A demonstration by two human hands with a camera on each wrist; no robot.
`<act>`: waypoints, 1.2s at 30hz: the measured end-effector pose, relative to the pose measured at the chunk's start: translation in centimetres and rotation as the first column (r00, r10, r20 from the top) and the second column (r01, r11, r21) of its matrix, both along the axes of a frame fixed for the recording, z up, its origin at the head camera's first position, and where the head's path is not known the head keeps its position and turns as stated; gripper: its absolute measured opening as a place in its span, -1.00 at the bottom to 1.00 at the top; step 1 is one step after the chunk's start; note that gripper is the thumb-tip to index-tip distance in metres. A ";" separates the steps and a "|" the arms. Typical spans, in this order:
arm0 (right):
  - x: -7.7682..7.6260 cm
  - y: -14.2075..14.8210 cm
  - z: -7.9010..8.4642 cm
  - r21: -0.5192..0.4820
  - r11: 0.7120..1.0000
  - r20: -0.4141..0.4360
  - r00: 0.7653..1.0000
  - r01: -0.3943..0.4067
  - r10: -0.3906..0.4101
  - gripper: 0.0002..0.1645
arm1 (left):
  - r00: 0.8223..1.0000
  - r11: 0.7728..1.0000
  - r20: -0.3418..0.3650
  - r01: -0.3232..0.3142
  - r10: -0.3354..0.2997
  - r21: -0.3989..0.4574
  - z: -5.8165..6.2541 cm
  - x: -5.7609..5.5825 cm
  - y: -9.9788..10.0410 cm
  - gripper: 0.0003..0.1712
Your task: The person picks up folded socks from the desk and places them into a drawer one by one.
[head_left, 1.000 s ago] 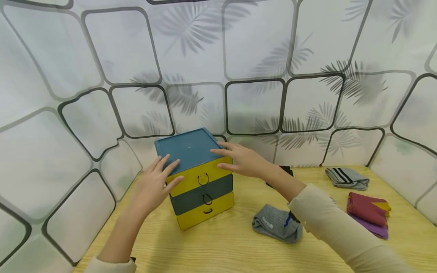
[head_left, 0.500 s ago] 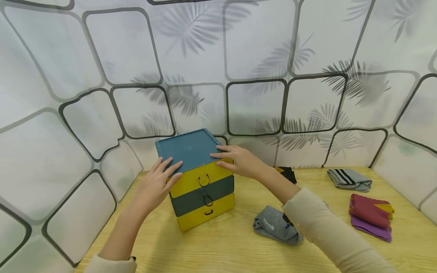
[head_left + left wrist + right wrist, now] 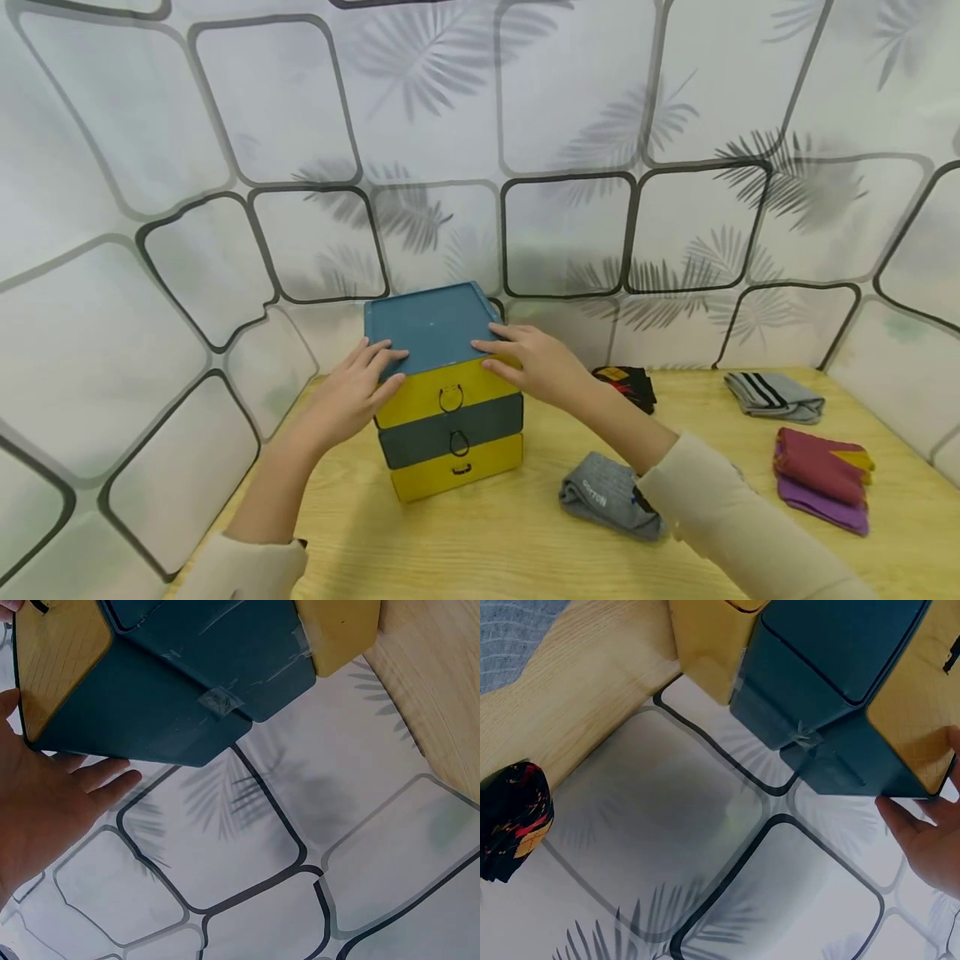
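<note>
Wooden table [image 3: 450, 550], patterned backdrop [image 3: 562, 237] behind. Drawer box [image 3: 431, 396] stands at seven o'clock of head view. On its blue top [image 3: 431, 321], left hand [image 3: 348, 398] at eight, right hand [image 3: 543, 362] at four: fingers extended, grasping nothing, probably to steady both sides.

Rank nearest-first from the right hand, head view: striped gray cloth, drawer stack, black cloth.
1. Drawer stack: right hand touches its right side.
2. Black cloth: right of the stack.
3. Striped gray cloth: farther right.
</note>
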State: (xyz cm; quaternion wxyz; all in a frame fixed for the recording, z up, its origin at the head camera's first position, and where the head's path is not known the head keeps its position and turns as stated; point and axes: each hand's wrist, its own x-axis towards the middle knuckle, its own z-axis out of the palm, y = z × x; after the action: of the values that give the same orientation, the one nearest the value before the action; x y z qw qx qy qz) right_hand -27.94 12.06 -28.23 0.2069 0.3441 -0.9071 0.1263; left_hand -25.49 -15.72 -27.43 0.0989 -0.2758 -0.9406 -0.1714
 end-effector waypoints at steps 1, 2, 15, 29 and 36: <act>0.2 -0.1 -0.1 -0.007 1.000 -0.001 1.000 0.010 -0.010 -0.54 | 1.000 1.000 0.012 0.000 0.000 0.005 0.0 -0.1 0.0 -0.47; 0.3 -0.1 -0.1 -0.017 1.000 0.000 1.000 0.019 -0.019 -0.54 | 1.000 1.000 0.026 -0.002 0.002 0.013 0.0 -0.3 0.1 -0.47; 2.4 -1.3 -0.6 -0.042 0.981 -0.034 0.981 0.189 -0.190 -0.56 | 0.995 0.990 0.033 0.093 -0.097 0.106 -0.6 -2.7 -0.3 -0.42; 2.8 -0.9 -0.3 -0.012 0.979 -0.127 0.971 0.204 -0.203 -0.53 | 0.999 0.999 0.021 0.050 -0.049 -0.016 0.1 -3.2 -0.8 -0.34; 1.4 0.7 -0.6 0.029 0.988 0.009 0.988 0.154 -0.154 -0.39 | 0.999 0.998 -0.001 -0.035 0.035 -0.061 0.0 -2.4 -1.0 -0.32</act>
State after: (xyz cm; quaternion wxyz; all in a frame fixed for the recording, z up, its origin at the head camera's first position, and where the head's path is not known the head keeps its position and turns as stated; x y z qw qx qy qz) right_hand -26.58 12.75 -28.86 0.2064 0.2753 -0.9337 0.0992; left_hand -27.87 -16.77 -27.42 0.0933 -0.2622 -0.9501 -0.1408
